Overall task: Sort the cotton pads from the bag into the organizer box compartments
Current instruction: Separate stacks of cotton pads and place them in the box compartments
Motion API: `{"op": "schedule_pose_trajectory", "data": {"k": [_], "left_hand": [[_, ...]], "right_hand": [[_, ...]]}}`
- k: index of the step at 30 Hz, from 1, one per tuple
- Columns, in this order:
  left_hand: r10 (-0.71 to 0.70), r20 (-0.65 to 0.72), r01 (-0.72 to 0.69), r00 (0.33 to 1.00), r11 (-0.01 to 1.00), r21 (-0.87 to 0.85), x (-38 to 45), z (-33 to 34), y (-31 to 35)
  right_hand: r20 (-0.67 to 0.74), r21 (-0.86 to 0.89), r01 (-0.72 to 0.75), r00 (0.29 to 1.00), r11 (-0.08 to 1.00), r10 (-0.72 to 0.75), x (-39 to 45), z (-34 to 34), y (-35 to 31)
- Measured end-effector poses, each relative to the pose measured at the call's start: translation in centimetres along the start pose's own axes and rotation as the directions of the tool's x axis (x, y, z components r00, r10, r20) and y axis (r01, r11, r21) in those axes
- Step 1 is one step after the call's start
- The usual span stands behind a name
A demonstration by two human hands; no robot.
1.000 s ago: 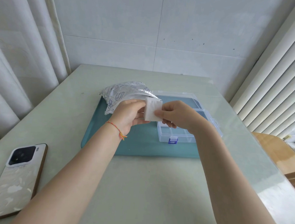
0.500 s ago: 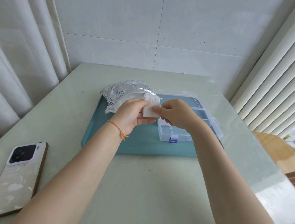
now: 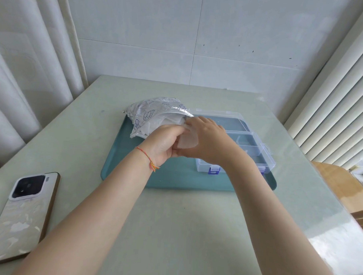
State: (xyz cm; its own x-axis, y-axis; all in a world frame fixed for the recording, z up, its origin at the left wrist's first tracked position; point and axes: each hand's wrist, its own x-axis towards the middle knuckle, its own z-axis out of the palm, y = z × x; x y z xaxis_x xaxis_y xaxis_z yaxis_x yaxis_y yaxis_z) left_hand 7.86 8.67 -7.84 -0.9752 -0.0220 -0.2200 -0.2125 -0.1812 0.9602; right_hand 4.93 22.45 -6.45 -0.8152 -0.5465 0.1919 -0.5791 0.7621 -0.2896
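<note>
In the head view, the only one given, the sorting looks barely begun: the compartments of the clear box (image 3: pixel 241 145) that can be seen hold no pads, though the near ones are hidden behind the right forearm, so I cannot vouch for those. The box lies open on the right of a teal tray (image 3: pixel 133 176), its lid thrown back toward the wall, blue latches at the near edge. The bag (image 3: pixel 156 115), crinkled plastic with its mouth turned toward the box, rests on the tray's far left corner and appears well filled with white pads. Both hands meet above the tray, between bag and box. The left hand (image 3: pixel 162 146) curls its fingers round a small white stack of pads (image 3: pixel 187 142); the right hand (image 3: pixel 205 138) covers the stack from above and pinches at its top edge, probably peeling one off or squaring it up. By my reckoning nearly everything is left: separating this stack, placing it, then emptying the bag. The bag carries blue line drawings and some print, too small to read. A phone (image 3: pixel 21 217) lies face down on the table at the near left; no brand shows on it.
</note>
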Motion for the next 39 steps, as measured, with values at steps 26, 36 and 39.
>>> {"op": "schedule_pose_trajectory", "data": {"k": [26,36,39], "left_hand": [[-0.079,0.270,0.094,0.960,0.995,-0.043,-0.5,0.6,0.6],[-0.103,0.274,0.110,0.956,0.994,-0.011,0.3,3.6,1.1],[-0.035,0.143,0.029,0.989,0.998,0.049,1.0,4.4,1.0]], "right_hand": [[-0.054,0.419,-0.119,0.986,0.900,0.155,-0.6,-4.2,3.0],[0.104,0.816,-0.142,0.990,0.560,0.100,-2.1,-6.0,5.2],[0.080,0.775,-0.151,0.987,0.614,0.141,-2.0,-5.7,6.4]]}}
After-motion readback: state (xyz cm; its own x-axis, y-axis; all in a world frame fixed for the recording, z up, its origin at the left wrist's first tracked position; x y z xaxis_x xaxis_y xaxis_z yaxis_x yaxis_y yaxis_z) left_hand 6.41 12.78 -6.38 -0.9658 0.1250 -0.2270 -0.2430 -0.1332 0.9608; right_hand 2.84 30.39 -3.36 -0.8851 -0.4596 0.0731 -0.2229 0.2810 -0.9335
